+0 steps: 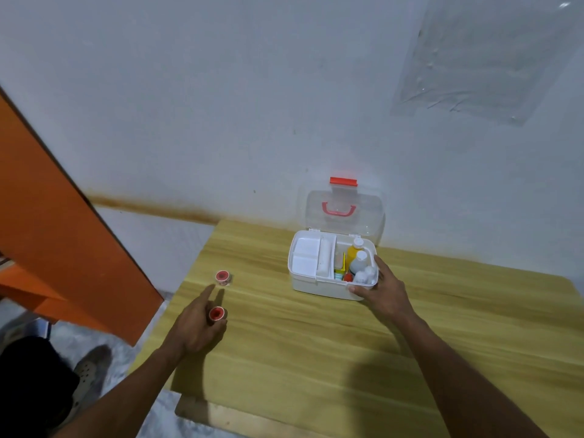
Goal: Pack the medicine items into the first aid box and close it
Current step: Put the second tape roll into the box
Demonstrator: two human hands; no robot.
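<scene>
Now left hand (197,327) around 1 tape roll (216,313), near table edge (177,298).

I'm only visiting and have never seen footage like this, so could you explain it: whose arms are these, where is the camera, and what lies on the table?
There is no machine here. A person wears a wide-angle camera on the head, looking down at their own two bare arms. The left hand has a small red-and-white tape roll in its grip, with the forefinger stretched toward a second red-and-white tape roll lying on the light wooden table. The right hand rests against the near right corner of a white plastic first aid box. Its clear lid with a red handle stands open against the wall. Inside stand a yellow bottle, some white bottles and small packets.
</scene>
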